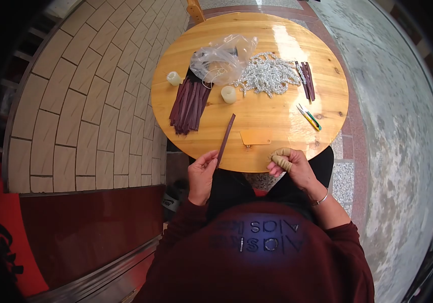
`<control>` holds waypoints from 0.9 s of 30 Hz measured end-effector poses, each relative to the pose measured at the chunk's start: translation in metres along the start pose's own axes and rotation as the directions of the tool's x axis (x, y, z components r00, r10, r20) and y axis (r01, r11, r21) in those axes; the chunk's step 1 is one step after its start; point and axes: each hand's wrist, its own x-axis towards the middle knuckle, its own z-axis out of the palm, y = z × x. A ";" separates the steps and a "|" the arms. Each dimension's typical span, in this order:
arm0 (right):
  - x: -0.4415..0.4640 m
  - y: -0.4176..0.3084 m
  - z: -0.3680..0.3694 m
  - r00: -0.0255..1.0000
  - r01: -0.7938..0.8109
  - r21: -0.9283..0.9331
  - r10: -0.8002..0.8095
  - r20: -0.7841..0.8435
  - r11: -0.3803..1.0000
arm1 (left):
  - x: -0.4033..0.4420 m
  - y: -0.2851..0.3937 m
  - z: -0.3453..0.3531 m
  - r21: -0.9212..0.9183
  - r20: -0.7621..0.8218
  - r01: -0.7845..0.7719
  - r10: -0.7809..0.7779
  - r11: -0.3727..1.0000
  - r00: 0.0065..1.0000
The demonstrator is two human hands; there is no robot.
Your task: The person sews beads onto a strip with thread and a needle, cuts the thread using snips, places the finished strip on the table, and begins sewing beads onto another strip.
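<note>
A dark purple strip (226, 137) slants up from the fingers of my left hand (203, 174), which pinches its lower end at the table's front edge. My right hand (293, 169) is closed near the front edge, with tan wrapping on its thumb and index finger; whatever it may hold is too small to make out. Between and beyond my hands lies an orange card (256, 137). Small snips (309, 118) with yellow and green handles rest beyond my right hand.
On the round wooden table (277, 30) are a strip bundle (190, 107), silvery bead strings (269, 76), a clear plastic bag (222, 59), two thread spools (228, 94) (174, 78) and a smaller group of strips (308, 82) at the right.
</note>
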 end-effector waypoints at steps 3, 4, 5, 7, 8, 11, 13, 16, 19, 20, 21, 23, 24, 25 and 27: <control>-0.003 0.008 0.007 0.998 0.035 -0.023 -0.034 0.050 0.999 | -0.033 0.014 0.014 -0.178 0.140 0.084 -0.059 0.981 0.988; -0.005 0.007 0.012 0.996 0.076 -0.009 -0.076 0.040 0.997 | -0.040 0.019 0.017 -0.190 0.190 0.092 -0.056 0.977 0.980; -0.007 0.003 0.018 0.993 0.117 0.005 -0.117 0.030 0.993 | -0.045 0.023 0.021 -0.203 0.238 0.101 -0.051 0.974 0.970; -0.013 -0.006 0.024 0.990 0.138 0.024 -0.138 0.000 0.990 | -0.051 0.027 0.023 -0.165 0.311 0.104 -0.048 0.981 0.949; -0.013 -0.006 0.022 0.986 0.163 0.027 -0.163 0.015 0.986 | -0.053 0.028 0.024 -0.129 0.367 0.098 -0.044 0.987 0.929; -0.017 -0.010 0.016 0.980 0.197 0.055 -0.197 -0.004 0.979 | -0.057 0.031 0.026 -0.040 0.522 0.141 -0.100 0.989 0.847; -0.018 -0.009 0.014 0.981 0.194 0.017 -0.195 0.016 0.981 | -0.057 0.036 0.035 -0.015 0.566 0.192 -0.150 0.981 0.811; -0.023 -0.013 0.021 0.987 0.142 0.053 -0.145 0.067 0.988 | -0.048 0.046 0.052 0.003 0.607 0.243 -0.195 0.970 0.770; -0.023 -0.015 0.025 0.985 0.058 0.119 -0.076 0.157 0.991 | -0.031 0.050 0.064 -0.008 0.597 0.301 -0.237 0.954 0.766; -0.023 -0.017 0.025 0.977 0.176 0.088 -0.185 0.102 0.980 | -0.026 0.048 0.065 -0.017 0.581 0.299 -0.234 0.954 0.779; -0.021 -0.018 0.024 0.955 0.291 0.048 -0.294 0.049 0.955 | -0.021 0.046 0.066 -0.026 0.566 0.296 -0.230 0.955 0.792; -0.023 -0.024 0.012 0.947 0.303 -0.030 -0.304 -0.104 0.953 | -0.013 0.045 0.067 -0.035 0.548 0.295 -0.229 0.955 0.804; -0.025 -0.030 0.004 0.945 0.298 -0.015 -0.298 -0.135 0.954 | -0.010 0.045 0.066 -0.077 0.487 0.292 -0.220 0.953 0.845; -0.027 -0.034 -0.005 0.943 0.294 -0.001 -0.290 -0.166 0.956 | -0.006 0.045 0.066 -0.118 0.423 0.285 -0.212 0.951 0.881; -0.030 -0.038 -0.013 0.916 0.335 -0.037 -0.335 -0.222 0.941 | 0.004 0.044 0.060 -0.149 0.401 0.279 -0.200 0.949 0.894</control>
